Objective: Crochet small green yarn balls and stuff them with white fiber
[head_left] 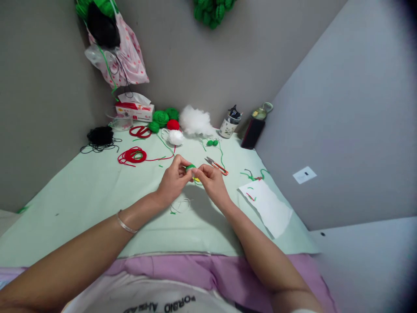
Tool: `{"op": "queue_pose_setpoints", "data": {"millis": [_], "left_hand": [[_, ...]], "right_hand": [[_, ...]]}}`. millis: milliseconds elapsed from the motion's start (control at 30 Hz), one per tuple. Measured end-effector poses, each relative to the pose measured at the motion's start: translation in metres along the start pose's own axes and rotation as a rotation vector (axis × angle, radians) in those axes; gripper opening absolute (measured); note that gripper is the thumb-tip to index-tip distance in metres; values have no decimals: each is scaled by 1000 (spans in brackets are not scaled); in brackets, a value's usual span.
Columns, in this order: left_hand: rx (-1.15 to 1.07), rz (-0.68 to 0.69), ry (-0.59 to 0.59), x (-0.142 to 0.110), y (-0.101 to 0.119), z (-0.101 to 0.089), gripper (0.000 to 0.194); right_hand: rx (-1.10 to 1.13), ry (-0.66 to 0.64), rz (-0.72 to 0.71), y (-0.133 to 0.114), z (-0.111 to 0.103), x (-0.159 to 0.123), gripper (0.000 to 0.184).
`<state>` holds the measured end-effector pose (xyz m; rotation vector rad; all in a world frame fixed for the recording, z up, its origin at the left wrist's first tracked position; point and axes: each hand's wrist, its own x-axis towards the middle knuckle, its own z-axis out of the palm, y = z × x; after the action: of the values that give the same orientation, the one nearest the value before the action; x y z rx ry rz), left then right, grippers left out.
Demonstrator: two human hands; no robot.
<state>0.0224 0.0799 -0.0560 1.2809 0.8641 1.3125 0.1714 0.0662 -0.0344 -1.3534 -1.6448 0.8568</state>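
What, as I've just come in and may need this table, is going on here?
Someone's left hand holds a small green piece, with the right hand's fingertips right at it. Orange-handled snips lie open beside the right hand. Beyond the hands are a red cord coil, a white yarn ball and fluffy white stuffing.

my hands (pixel 172 180) partly hide the small green piece (pixel 190 167), so i can't make out its shape; the top edge crops the green bundle (pixel 213 12).

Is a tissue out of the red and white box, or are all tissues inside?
Out: a white tissue stands up from the top of the box.
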Motion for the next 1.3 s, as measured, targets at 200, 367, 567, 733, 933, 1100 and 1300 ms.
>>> {"op": "queue_pose_setpoints", "data": {"millis": [200,367,567,733,933,1100,1300], "left_hand": [[5,3,-63,-4,7,0,20],[0,-27,-116,-1,8,-5,21],[4,-58,-72,6,0,-9,25],[-16,-61,-7,9,-2,-5,21],[-78,-48,-54,-1,9,1,24],[-106,-55,-115,-1,11,-2,34],[-71,-74,-86,5,3,-6,34]], "right_hand": [[-1,4,39,12,-4,7,40],[-23,11,31,13,-6,6,37],[-54,-77,-19,1,-6,-2,22],[-84,-88,-45,-6,-1,-7,15],[-108,31,-2,4,-3,2,23],[-160,56,-32,5,-7,3,24],[-237,-59,-113,-4,-8,-8,13]]}}
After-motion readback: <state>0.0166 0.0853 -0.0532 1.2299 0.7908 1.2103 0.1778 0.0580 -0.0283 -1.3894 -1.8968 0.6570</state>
